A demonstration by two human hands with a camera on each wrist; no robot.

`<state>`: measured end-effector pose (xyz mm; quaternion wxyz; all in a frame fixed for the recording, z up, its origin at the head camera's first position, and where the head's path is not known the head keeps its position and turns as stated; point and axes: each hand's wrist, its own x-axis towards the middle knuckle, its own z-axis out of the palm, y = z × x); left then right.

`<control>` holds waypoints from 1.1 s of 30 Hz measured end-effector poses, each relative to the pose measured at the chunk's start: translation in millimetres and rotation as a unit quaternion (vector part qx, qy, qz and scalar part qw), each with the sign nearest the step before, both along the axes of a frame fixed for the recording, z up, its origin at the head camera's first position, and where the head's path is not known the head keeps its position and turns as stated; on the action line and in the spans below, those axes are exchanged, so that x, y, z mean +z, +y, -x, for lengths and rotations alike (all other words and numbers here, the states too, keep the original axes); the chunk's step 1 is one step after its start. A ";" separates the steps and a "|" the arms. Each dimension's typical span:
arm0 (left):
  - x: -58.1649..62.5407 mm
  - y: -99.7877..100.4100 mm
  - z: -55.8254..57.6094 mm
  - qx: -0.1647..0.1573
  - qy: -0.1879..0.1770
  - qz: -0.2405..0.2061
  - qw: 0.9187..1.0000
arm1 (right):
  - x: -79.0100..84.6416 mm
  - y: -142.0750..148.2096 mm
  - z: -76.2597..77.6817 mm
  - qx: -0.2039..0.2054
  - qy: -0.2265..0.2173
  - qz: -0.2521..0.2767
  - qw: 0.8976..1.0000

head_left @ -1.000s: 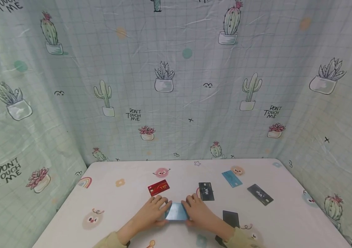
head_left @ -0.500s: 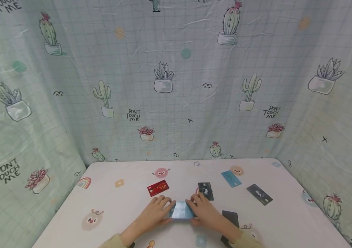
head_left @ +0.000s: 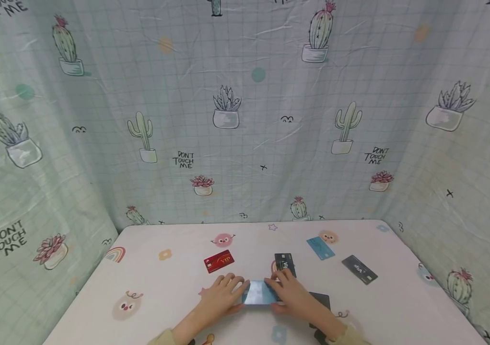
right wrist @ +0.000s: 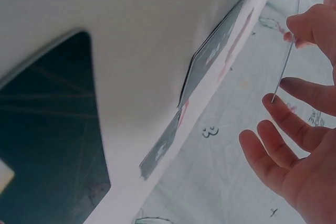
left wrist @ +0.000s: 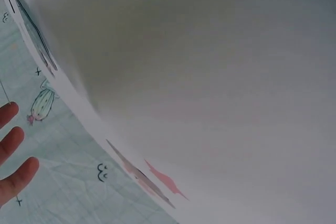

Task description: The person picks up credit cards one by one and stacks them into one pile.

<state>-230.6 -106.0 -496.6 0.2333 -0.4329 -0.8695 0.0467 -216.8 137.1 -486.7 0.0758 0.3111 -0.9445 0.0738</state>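
A light blue card (head_left: 259, 292) is held between both hands near the table's front. My left hand (head_left: 223, 294) pinches its left end, and my right hand (head_left: 290, 292) pinches its right end. Seen edge-on in the right wrist view, the card (right wrist: 284, 69) is a thin line between fingertips of my right hand (right wrist: 304, 161). Only a few fingers of my left hand (left wrist: 18, 179) appear in the left wrist view. Just beyond my right hand lies a black VIP card (head_left: 284, 261), its lower part overlapped by the fingers in the head view.
A red VIP card (head_left: 219, 261) lies behind my left hand. Toward the right are another blue card (head_left: 320, 247) and a dark grey VIP card (head_left: 359, 269). A black card (head_left: 321, 300) lies beside my right forearm, which covers part of it. Printed fabric surrounds the white table (head_left: 158, 282).
Both hands have shifted a little to the right together, carrying the light blue card. My right fingers now overlap more of the black VIP card. The cards on the table stay put.
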 end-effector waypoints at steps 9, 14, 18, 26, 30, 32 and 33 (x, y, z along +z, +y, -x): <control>0.5 7.5 2.0 -0.005 -0.006 -0.014 1.000 | 0.7 10.7 -1.2 0.002 -0.007 0.014 1.000; -0.8 11.0 4.1 -0.012 -0.005 -0.021 1.000 | -3.5 16.2 -0.5 0.004 -0.004 0.020 1.000; -1.8 13.8 6.3 -0.014 -0.003 -0.015 1.000 | -5.7 19.7 0.1 0.003 -0.008 0.019 1.000; 0.1 18.0 10.4 -0.016 -0.023 -0.001 1.000 | -4.8 21.7 1.3 -0.012 -0.023 0.006 1.000; 1.1 20.8 13.0 -0.021 -0.028 0.007 0.999 | -4.5 22.3 2.3 -0.015 -0.025 -0.005 1.000; 1.7 22.2 13.9 -0.019 -0.031 0.014 0.999 | -4.9 23.0 2.7 -0.013 -0.021 -0.010 1.000; 1.9 22.8 14.3 -0.019 -0.033 0.017 0.999 | -4.9 23.5 2.8 -0.011 -0.018 -0.012 1.000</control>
